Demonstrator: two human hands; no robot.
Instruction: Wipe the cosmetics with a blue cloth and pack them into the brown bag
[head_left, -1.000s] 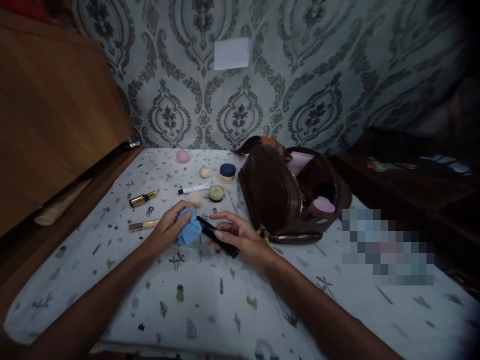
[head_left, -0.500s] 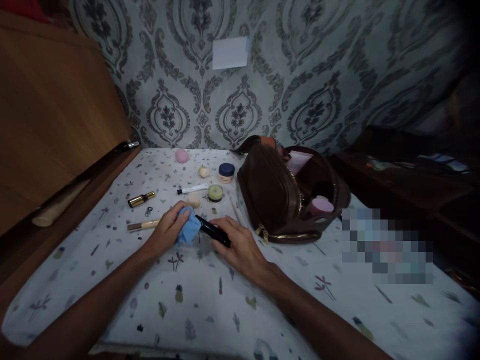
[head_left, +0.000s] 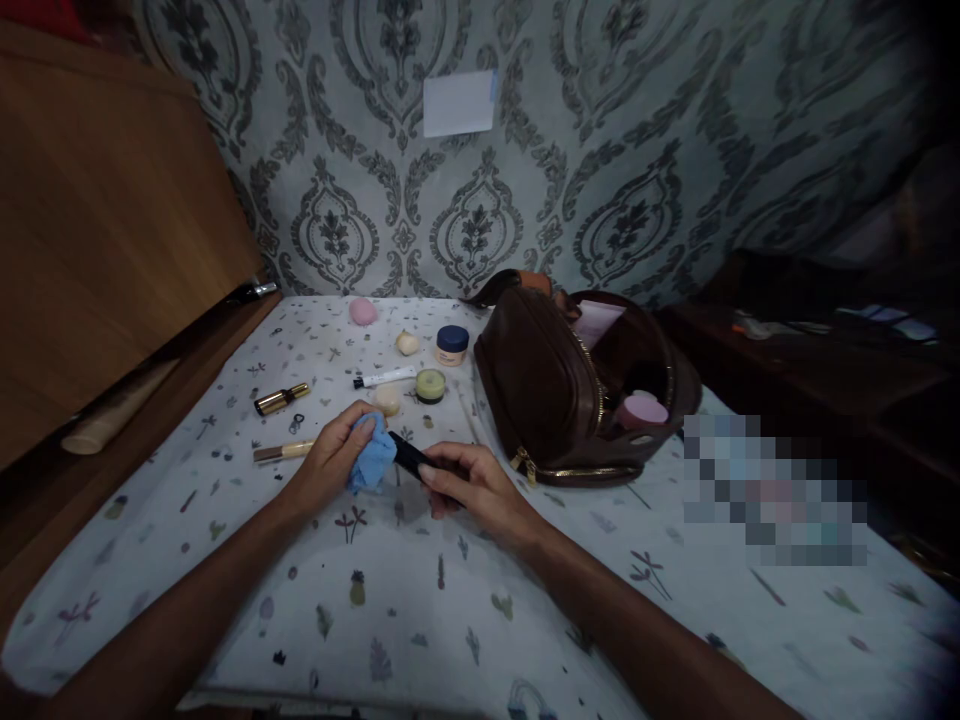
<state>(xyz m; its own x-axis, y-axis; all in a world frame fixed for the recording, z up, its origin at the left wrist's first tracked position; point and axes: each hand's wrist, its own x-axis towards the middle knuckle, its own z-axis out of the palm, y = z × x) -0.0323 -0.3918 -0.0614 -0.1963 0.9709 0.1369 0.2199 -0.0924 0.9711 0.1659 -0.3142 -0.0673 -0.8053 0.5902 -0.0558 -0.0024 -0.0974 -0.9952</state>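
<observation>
Bunched in my left hand (head_left: 339,455) is a light blue cloth (head_left: 373,458), its fingers closed round it. My right hand (head_left: 474,490) grips a slim black cosmetic tube (head_left: 407,455), whose far end meets the cloth; its exact kind does not show. Just left of my left hand lies a makeup brush (head_left: 281,451), partly covered by that hand. Beyond the hands are a small cream-coloured round item (head_left: 387,401), a jar with a green-yellow lid (head_left: 430,386) and a white tube with a black cap (head_left: 384,378).
An open brown toiletry bag (head_left: 529,380) stands at the right, holding a pink-lidded item (head_left: 642,411) and a pale tube (head_left: 598,322). Farther back are a blue-lidded jar (head_left: 452,345) and a pink sponge (head_left: 363,311). A gold-and-black lipstick (head_left: 281,399) lies left, near the wooden cabinet (head_left: 112,210).
My right hand has turned and shifted its grip on the black tube, with the thumb now lying along its top. The cloth has moved slightly in my left hand.
</observation>
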